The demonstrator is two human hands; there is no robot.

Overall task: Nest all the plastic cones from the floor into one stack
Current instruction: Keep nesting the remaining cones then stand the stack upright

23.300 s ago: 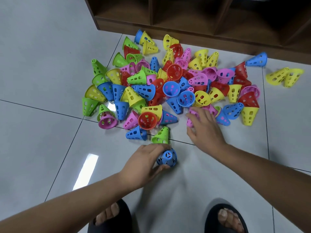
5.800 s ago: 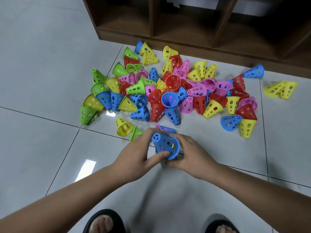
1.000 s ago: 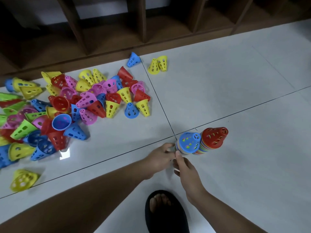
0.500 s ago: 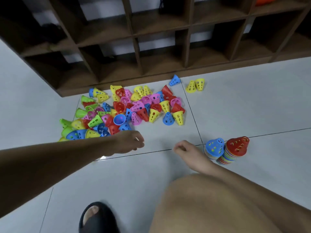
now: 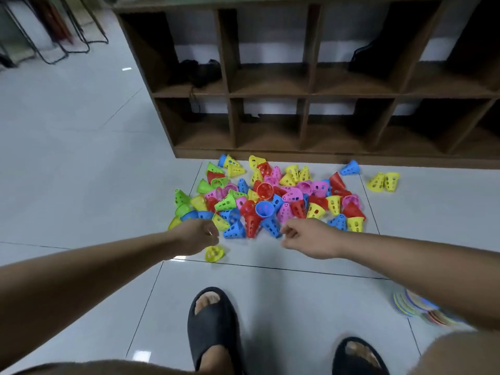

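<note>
At cone pile's [image 5: 267,198] near edge, left grip [image 5: 198,236], right grip [image 5: 311,239], above floor tile [image 5: 259,253].

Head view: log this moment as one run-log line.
left hand: empty, near pile; right hand: empty; loose perforated plastic cones: piled by wooden shelf; nested multicoloured cone stack: half-hidden by right forearm

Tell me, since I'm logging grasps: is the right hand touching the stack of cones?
Apart. The head view shows the right hand out by the loose cones; the stack sits well behind it, partly hidden by the forearm.
</note>
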